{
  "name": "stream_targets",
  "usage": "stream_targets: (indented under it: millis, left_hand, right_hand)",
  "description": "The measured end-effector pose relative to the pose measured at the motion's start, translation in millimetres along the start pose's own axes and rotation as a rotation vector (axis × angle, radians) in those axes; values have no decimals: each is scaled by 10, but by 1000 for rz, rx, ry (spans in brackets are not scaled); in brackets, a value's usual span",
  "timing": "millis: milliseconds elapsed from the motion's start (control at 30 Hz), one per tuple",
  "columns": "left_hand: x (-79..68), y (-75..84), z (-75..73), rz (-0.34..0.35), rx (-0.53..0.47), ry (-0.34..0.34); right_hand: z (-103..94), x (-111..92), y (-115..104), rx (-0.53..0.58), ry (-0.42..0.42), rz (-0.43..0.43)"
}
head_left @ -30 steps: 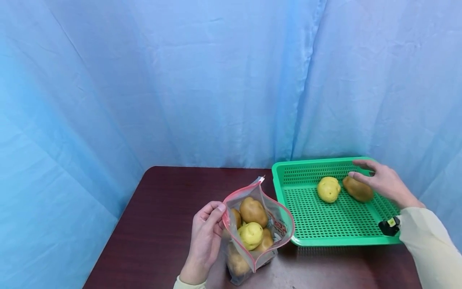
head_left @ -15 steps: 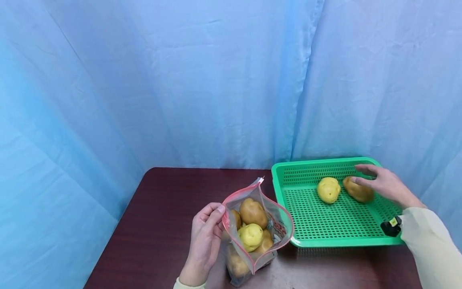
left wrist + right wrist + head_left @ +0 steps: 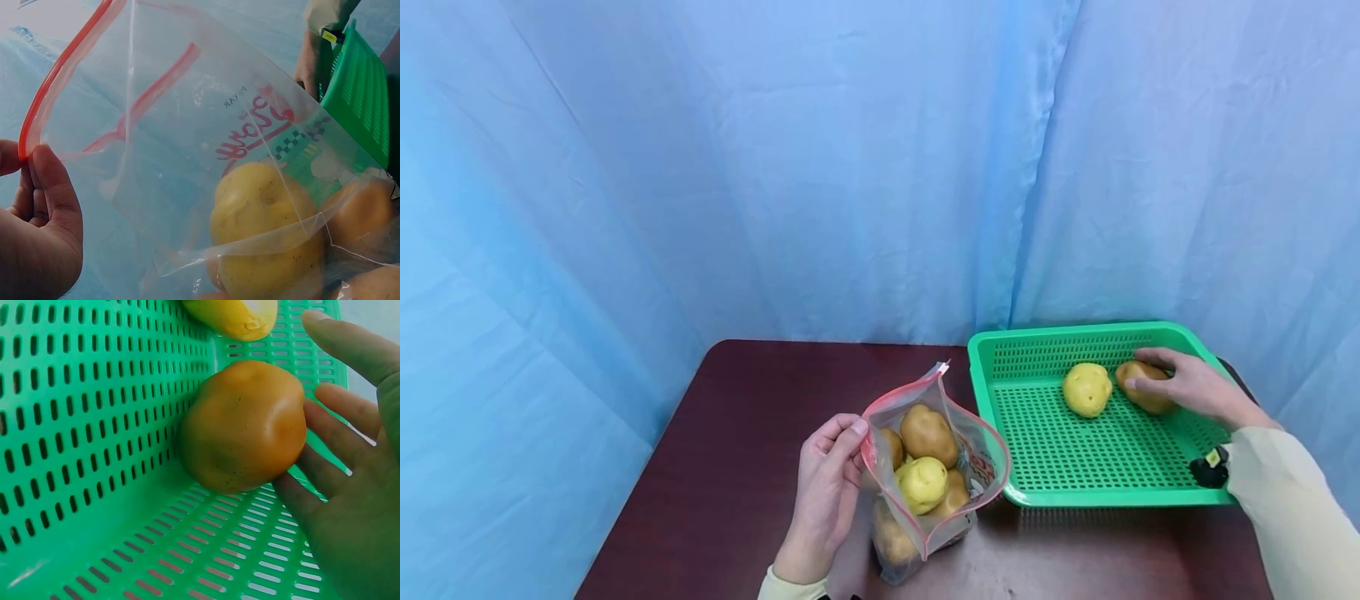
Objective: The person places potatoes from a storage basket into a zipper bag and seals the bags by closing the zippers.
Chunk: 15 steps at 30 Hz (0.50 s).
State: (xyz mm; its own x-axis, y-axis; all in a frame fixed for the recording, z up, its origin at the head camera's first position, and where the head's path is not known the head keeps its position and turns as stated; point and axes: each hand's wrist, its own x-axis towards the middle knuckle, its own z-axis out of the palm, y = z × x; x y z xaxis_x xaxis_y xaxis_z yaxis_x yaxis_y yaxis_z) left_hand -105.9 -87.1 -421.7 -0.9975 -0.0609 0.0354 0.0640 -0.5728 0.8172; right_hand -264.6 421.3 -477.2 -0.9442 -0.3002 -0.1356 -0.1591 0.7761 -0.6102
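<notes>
My left hand (image 3: 827,487) pinches the red-edged rim of a clear zip bag (image 3: 985,454) between thumb and fingers; the bag's mouth gapes wide. Inside it lie a yellow potato (image 3: 922,485) and several brown potatoes (image 3: 928,435). Over in the green basket (image 3: 1101,498), my right hand (image 3: 1198,387) is at a brown potato (image 3: 247,428), partly covering it in the head view. The right wrist view has its fingers spread along one side of that potato, the thumb standing apart from it. A second yellow potato (image 3: 1087,390) sits just left of it.
Both the bag and the basket stand on a dark wooden table (image 3: 760,442), the bag close against the basket's left side. A blue curtain (image 3: 850,167) hangs behind the table. A black wrist camera (image 3: 1210,468) overlaps the basket's right front corner.
My right hand has lowered onto the brown potato in the basket, its thumb and fingers coming down over it. The left hand keeps its pinch on the bag's rim.
</notes>
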Motion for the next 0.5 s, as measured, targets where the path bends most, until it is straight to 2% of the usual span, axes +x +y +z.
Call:
stream_targets:
  millis: [167,300,500]
  left_hand:
    - [-4,-1,-9,5,4,11]
    - [-7,0,-6,5,8,9]
    - [-6,8,5,7,6,12]
  right_hand:
    - [31,30,1,-17,-18,-20]
    - [64,40,25,-42,-72,-44]
    - [78,66,45,-75,-132,-20]
